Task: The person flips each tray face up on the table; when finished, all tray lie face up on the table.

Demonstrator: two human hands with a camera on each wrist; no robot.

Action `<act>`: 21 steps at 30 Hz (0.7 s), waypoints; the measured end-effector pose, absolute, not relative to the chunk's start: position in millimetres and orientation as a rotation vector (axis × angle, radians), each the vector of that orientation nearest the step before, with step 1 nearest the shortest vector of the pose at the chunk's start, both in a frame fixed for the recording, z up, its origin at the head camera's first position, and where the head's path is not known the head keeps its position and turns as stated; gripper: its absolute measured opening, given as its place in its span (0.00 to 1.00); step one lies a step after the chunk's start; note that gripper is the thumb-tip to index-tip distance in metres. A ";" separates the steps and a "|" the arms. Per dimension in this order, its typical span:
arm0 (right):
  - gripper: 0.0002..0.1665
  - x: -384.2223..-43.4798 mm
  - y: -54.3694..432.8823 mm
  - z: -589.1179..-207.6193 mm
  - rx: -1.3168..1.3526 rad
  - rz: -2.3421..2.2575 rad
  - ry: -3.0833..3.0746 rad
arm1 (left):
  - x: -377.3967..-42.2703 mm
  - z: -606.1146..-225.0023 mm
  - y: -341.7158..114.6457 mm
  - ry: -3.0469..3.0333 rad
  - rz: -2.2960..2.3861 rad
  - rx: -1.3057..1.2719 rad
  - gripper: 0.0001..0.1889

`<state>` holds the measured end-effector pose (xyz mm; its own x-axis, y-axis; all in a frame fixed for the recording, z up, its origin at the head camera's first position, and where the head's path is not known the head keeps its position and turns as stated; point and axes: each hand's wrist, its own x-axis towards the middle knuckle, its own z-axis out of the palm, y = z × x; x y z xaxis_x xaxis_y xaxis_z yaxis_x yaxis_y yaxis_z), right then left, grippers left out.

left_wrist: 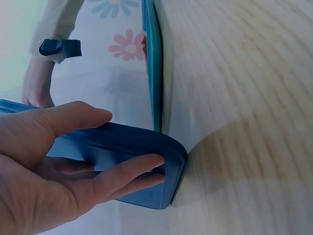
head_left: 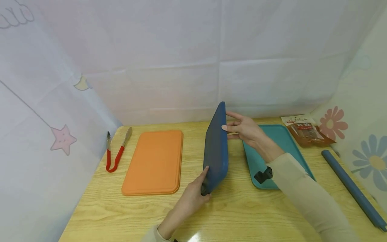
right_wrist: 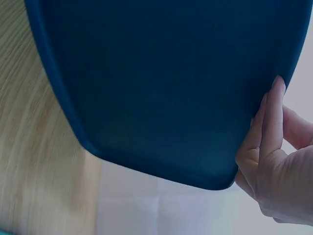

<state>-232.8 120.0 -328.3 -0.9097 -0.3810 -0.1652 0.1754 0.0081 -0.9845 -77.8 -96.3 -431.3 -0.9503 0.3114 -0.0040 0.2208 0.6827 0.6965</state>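
A dark blue tray stands nearly upright on edge above the middle of the table, its broad face turned sideways. My left hand pinches its near lower end. In the left wrist view the left thumb lies along the rim and the fingers spread under the other face. My right hand grips the tray's far upper edge. Seen from the right wrist, that hand's fingers press the recessed face near a corner, the thumb behind. The tray's lower corner is close to the wooden tabletop in the left wrist view.
Left of the blue tray lies an orange tray, with red-handled tongs farther left. A teal tray lies under my right forearm. A snack packet and a long dark blue roll are at the right. A cloth wall borders the back.
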 end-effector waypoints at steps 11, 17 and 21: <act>0.45 -234.0 100.5 -320.5 -0.186 -2.038 1.867 | -76.5 -437.3 -91.7 2.735 1.378 0.472 0.45; 0.44 -236.9 94.8 -317.9 -0.168 -2.051 1.874 | -74.8 -439.2 -89.6 2.752 1.495 0.496 0.43; 0.44 -239.0 93.4 -316.7 -0.147 -2.058 1.874 | -74.3 -437.8 -89.7 2.753 1.571 0.532 0.43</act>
